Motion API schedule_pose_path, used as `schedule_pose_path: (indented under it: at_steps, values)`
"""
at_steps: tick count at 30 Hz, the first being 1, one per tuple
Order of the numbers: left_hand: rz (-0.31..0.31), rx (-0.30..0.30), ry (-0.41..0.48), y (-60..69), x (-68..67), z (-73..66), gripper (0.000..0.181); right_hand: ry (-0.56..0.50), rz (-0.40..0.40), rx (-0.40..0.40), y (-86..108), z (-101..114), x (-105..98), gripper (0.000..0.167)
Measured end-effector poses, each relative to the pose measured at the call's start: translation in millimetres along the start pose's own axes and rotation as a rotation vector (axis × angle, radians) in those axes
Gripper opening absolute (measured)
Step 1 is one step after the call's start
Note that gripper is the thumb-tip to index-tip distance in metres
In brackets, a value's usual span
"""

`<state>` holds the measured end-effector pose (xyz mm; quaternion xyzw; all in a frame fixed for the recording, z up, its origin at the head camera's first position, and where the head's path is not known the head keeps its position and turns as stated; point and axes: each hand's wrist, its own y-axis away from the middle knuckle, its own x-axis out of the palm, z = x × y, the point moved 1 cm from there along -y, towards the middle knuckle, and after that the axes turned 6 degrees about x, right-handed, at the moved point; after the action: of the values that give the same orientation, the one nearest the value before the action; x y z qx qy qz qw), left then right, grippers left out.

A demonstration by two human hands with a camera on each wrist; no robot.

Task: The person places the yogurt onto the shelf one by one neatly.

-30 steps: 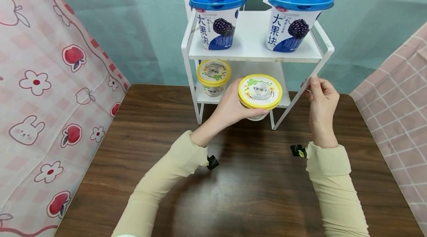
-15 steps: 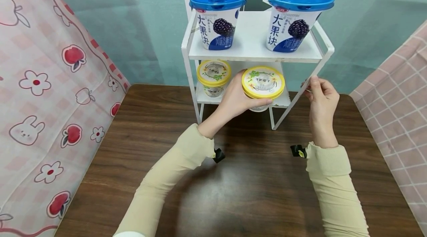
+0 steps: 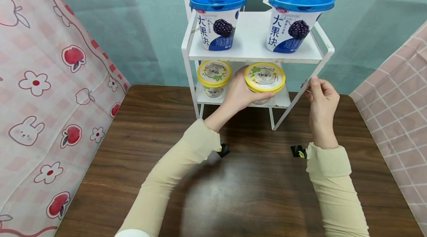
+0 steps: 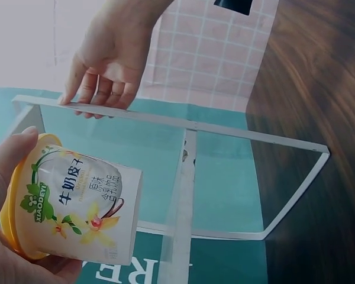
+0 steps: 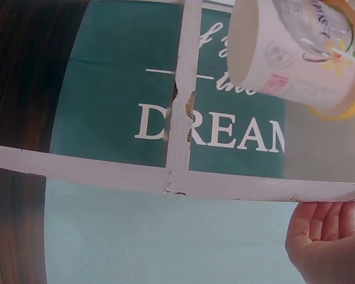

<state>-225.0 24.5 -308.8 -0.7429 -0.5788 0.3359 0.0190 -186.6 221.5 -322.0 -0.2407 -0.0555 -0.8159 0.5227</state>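
Observation:
My left hand point(image 3: 241, 94) grips a white cup point(image 4: 86, 207) with a yellow lid point(image 3: 265, 76), printed with yellow flowers and green leaves. Fingers and thumb wrap round it just under the lid. In both wrist views its base hangs a little above the lower board point(image 5: 183, 118) of a small white rack point(image 3: 255, 56). A matching yellow-lidded cup point(image 3: 214, 75) stands at the left of that lower shelf. My right hand point(image 3: 322, 105) holds the rack's right side bar point(image 4: 160, 121) between thumb and fingers; the head view partly hides its fingertips behind the bar.
Two tall cups with blue domed lids, a left one point(image 3: 218, 25) and a right one point(image 3: 293, 25), stand on the top shelf. The rack sits at the back of a brown wooden table point(image 3: 150, 144), before a teal cloth point(image 3: 133, 25).
My left hand has carried the yellow-lidded cup away from me and slightly right, from in front of the rack to over its lower shelf. The right hand has kept its place on the bar.

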Motion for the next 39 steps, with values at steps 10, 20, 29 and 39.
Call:
schedule_pose_path:
  at_steps: [10,20,29,39]
  values:
    - [0.003,-0.021,0.009,-10.4,11.4,8.1,0.094,-0.018,0.011,-0.004,-0.3,-0.5,0.2,0.019]
    - [-0.013,-0.055,0.018,-16.6,17.4,21.3,0.093,-0.006,0.013,0.001,0.0,-0.2,0.2,0.019]
    - [0.000,-0.071,0.035,-17.7,18.9,25.7,0.092,0.002,0.008,0.009,-0.1,0.3,0.3,0.019]
    - [0.029,-0.144,0.053,-6.5,17.8,28.9,0.093,0.010,0.010,0.007,0.3,0.8,0.3,0.020]
